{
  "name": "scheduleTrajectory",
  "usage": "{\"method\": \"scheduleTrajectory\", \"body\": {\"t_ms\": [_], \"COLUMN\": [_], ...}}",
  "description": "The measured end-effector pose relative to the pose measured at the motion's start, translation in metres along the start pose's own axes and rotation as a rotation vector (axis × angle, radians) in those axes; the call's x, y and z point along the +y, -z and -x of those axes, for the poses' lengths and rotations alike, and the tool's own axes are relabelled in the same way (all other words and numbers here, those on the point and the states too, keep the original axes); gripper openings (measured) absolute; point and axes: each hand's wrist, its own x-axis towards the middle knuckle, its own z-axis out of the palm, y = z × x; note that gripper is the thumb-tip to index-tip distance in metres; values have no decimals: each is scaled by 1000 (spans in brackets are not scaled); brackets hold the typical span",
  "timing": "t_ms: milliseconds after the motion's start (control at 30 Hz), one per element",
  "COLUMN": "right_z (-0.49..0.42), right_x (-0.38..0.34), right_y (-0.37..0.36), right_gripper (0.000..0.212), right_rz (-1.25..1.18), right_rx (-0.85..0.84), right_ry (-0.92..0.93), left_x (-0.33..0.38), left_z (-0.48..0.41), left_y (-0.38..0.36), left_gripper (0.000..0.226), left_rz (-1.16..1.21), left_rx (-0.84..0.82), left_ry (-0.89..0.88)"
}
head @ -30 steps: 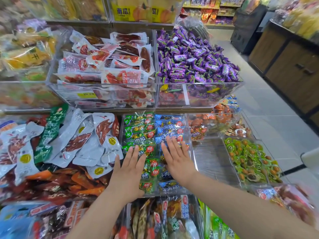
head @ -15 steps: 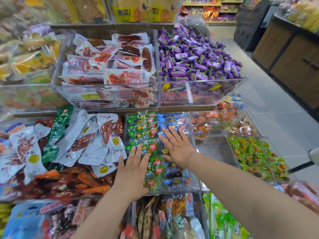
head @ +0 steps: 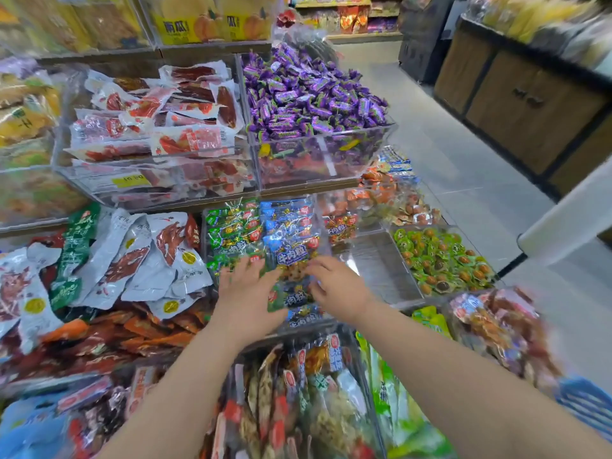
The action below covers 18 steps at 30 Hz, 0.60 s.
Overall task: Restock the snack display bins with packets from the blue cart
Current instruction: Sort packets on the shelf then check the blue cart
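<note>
A clear display bin (head: 202,240) in the lower row holds small green packets (head: 231,223) on its left and blue packets (head: 288,220) on its right. My left hand (head: 245,293) lies flat on the packets at the bin's near left, fingers straight. My right hand (head: 337,286) rests on the near right side, fingers loosely bent against the packets. A small heap of packets (head: 291,279) sits between the two hands. Neither hand plainly grips anything. Motion blur softens the fingertips.
To the right is a bin with a bare bottom (head: 377,266), then a bin of green round snacks (head: 443,256). Silver meat packets (head: 139,260) lie to the left. Purple candies (head: 308,94) fill an upper bin. A blurred blue object (head: 589,405) sits lower right, and the aisle floor (head: 463,160) runs along the right.
Both hands have drawn nearer to each other over the green and blue packets. The right hand pulled back toward me, and packets are bunched between the hands.
</note>
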Motion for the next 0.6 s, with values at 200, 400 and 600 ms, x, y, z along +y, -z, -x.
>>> {"method": "scheduleTrajectory", "body": {"t_ms": [200, 400, 600], "right_z": [121, 286, 476], "right_x": [54, 121, 159], "right_y": [13, 24, 39], "right_gripper": [23, 22, 23], "right_rz": [-176, -510, -671], "right_rx": [49, 137, 421], "right_ry": [-434, -1054, -1471], "left_x": [110, 237, 372], "left_z": [0, 18, 62], "left_y": [-16, -88, -171], "left_gripper": [33, 30, 20], "left_rz": [8, 232, 666], "left_rx": [-16, -334, -732], "left_ry": [-264, -234, 42]}}
